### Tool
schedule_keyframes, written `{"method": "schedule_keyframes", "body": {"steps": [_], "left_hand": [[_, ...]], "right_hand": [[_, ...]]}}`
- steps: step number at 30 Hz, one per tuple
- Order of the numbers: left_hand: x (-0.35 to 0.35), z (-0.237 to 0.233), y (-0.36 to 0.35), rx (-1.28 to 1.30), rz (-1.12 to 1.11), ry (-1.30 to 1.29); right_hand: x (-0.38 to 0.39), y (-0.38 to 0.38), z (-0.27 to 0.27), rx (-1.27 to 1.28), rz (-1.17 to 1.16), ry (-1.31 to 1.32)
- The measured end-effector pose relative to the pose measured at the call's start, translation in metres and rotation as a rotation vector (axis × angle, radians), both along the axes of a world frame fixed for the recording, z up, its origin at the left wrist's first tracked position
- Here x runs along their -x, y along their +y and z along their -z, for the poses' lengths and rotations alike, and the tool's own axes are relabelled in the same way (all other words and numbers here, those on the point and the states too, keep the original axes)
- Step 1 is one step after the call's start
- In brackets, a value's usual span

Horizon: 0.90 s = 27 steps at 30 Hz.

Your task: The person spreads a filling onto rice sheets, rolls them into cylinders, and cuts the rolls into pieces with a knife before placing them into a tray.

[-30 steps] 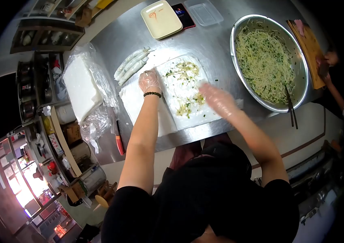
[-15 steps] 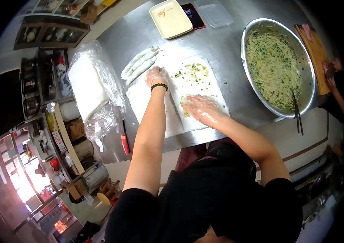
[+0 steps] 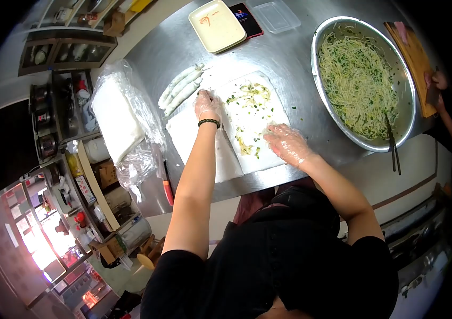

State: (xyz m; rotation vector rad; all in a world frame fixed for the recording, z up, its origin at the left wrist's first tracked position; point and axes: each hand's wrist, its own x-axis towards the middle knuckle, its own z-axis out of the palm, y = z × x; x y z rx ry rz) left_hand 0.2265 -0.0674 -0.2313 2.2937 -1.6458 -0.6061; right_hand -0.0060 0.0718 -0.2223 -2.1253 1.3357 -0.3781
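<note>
My left hand [image 3: 208, 106], in a clear plastic glove, rests with curled fingers at the top of a pile of white wrapper sheets [image 3: 196, 143]; whatever is under its fingertips is hidden. Just beyond it lie several white rolls [image 3: 180, 89] side by side. My right hand [image 3: 288, 144], also gloved, touches the right part of another white wrapper [image 3: 268, 119], its fingers extended to the left. Two patches of shredded filling with green bits [image 3: 252, 95] lie on that wrapper, one far and one near.
A large metal bowl [image 3: 315, 69] holds shredded filling and tongs [image 3: 391, 139]. Bagged white sheets [image 3: 117, 114] and a red-handled knife [image 3: 167, 186] lie left. At the back are a cream tray [image 3: 220, 32], a phone [image 3: 248, 20] and a clear lid [image 3: 277, 16]. Another person's hand [image 3: 438, 81] is by a wooden board [image 3: 415, 69].
My right hand has moved right, off the near patch of filling toward the wrapper's right side, and its fingers are less spread. My left hand stays in nearly the same place.
</note>
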Motion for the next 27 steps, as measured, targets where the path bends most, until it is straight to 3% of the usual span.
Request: {"method": "schedule_keyframes", "body": {"steps": [6, 8, 9, 11, 12, 13, 15, 16, 17, 18, 20, 24, 25, 27], "left_hand": [[0.007, -0.006, -0.014, -0.217, -0.031, -0.107], [0.006, -0.008, -0.011, -0.199, 0.017, 0.16], [0.006, -0.003, -0.008, -0.201, 0.023, 0.16], [0.002, 0.017, 0.0, -0.151, -0.129, 0.742], [-0.007, 0.038, 0.0, -0.111, 0.179, 0.458], [-0.001, 0.018, 0.02, 0.137, 0.435, 0.252], [0.005, -0.008, 0.037, -0.126, 0.453, 0.13], [0.003, -0.014, 0.047, -0.126, 0.455, 0.132], [-0.001, -0.019, 0.055, -0.074, 0.507, 0.131], [-0.004, -0.022, 0.06, -0.023, 0.558, 0.13], [-0.009, -0.027, 0.065, -0.006, 0.567, 0.165], [-0.016, -0.036, 0.074, 0.045, 0.561, 0.221], [-0.018, -0.036, 0.076, 0.066, 0.57, 0.229], [-0.024, -0.032, 0.093, 0.062, 0.656, 0.169]], "right_hand": [[0.005, 0.0, -0.001, 0.069, -0.002, -0.028], [0.013, -0.001, -0.002, 0.12, -0.005, -0.047], [0.018, -0.005, -0.007, -0.001, -0.004, -0.051], [0.025, -0.013, -0.002, -0.122, 0.0, -0.052], [0.027, -0.019, 0.008, -0.094, 0.047, -0.076], [0.029, -0.029, 0.008, -0.066, 0.093, -0.101], [0.033, -0.061, 0.018, 0.016, 0.118, -0.009], [0.028, -0.084, 0.042, 0.007, 0.23, -0.028], [0.024, -0.107, 0.027, 0.011, 0.18, 0.093], [0.014, -0.119, 0.03, 0.1, 0.246, 0.029], [0.003, -0.151, 0.027, 0.287, -0.038, 0.034], [-0.006, -0.163, 0.022, 0.545, -0.175, 0.258], [-0.002, -0.156, 0.013, 0.546, -0.188, 0.264], [0.008, -0.13, -0.003, 0.248, -0.425, 0.343]]}}
